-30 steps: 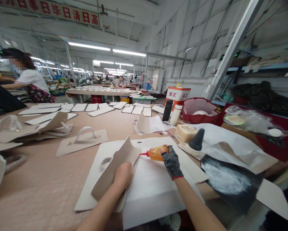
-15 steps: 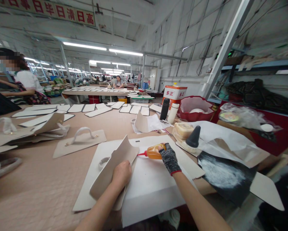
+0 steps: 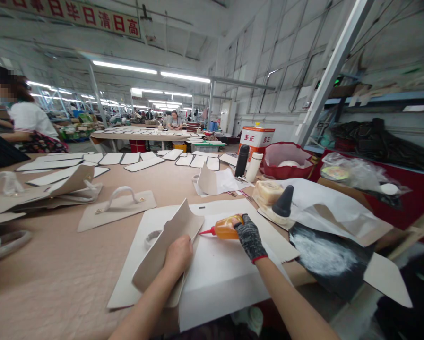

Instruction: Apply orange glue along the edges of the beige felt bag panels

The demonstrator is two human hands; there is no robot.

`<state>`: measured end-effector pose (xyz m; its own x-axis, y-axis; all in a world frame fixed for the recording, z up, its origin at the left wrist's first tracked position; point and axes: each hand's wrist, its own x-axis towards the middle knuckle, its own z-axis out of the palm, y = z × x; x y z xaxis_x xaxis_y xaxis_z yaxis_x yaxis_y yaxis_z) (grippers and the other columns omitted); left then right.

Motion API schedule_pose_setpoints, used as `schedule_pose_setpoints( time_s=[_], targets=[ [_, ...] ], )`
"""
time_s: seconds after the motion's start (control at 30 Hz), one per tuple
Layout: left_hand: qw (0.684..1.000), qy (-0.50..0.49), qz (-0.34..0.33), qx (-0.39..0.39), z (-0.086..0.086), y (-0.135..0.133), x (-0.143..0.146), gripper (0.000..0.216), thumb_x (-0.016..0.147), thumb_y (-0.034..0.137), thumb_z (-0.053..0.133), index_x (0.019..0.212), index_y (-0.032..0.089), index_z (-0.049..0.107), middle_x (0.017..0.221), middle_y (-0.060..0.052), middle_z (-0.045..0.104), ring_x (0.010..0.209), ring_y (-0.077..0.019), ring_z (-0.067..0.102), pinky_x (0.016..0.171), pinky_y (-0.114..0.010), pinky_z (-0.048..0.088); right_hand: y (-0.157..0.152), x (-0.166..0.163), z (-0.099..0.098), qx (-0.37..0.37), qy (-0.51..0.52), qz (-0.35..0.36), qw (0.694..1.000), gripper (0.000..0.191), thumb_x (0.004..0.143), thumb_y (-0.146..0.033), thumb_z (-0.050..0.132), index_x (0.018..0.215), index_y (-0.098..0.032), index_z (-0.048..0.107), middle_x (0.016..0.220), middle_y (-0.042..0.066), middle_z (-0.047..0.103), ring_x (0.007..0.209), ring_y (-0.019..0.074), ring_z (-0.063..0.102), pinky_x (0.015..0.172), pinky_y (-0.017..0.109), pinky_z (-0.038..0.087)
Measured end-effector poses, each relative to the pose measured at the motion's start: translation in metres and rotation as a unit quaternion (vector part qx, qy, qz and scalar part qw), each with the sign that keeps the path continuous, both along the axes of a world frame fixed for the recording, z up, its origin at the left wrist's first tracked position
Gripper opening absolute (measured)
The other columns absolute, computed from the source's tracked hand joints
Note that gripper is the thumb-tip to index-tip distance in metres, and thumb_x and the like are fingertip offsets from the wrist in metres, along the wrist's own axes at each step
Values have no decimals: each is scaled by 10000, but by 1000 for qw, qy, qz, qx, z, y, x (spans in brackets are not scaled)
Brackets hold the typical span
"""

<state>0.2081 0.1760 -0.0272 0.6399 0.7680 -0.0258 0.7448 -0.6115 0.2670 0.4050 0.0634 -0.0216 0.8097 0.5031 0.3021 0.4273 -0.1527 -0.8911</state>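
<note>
A: Grip status?
B: Left hand point(image 3: 178, 255) pins the folded beige panel point(image 3: 165, 245), lower centre. Gloved right hand point(image 3: 249, 237) is wrapped around the orange glue bottle point(image 3: 226, 229), nozzle at the panel's right edge.
A: Clearance?
B: Bare white sheet point(image 3: 219, 274) below; black cone-capped bottle point(image 3: 281, 203) upper right.

Matt beige leather panel point(image 3: 164, 248), translucent orange plastic glue bottle point(image 3: 225, 228), dark knitted glove point(image 3: 250, 239), white paper sheet point(image 3: 222, 274)

Large workshop hall. Fluorescent tube lights point(image 3: 151, 72) run along the white ceiling. A banner with red characters point(image 3: 73, 16) hangs upper left. Long worktables point(image 3: 141, 134) recede; a slanted steel post point(image 3: 334, 68) fronts cluttered shelving point(image 3: 382, 101) at right.
</note>
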Motion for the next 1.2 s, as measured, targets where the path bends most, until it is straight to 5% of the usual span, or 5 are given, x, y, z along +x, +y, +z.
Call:
schedule_pose_setpoints(
  time_s=[1.2],
  targets=[
    [1000, 2, -8, 1, 1, -1, -1, 330, 883, 257, 331, 919, 151, 641, 966, -114, 686, 911, -223, 626, 755, -288, 440, -51, -56, 5, -17, 33, 69, 997, 324, 693, -493, 543, 791, -195, 620, 747, 61, 679, 719, 234, 623, 675, 327, 510]
  ],
)
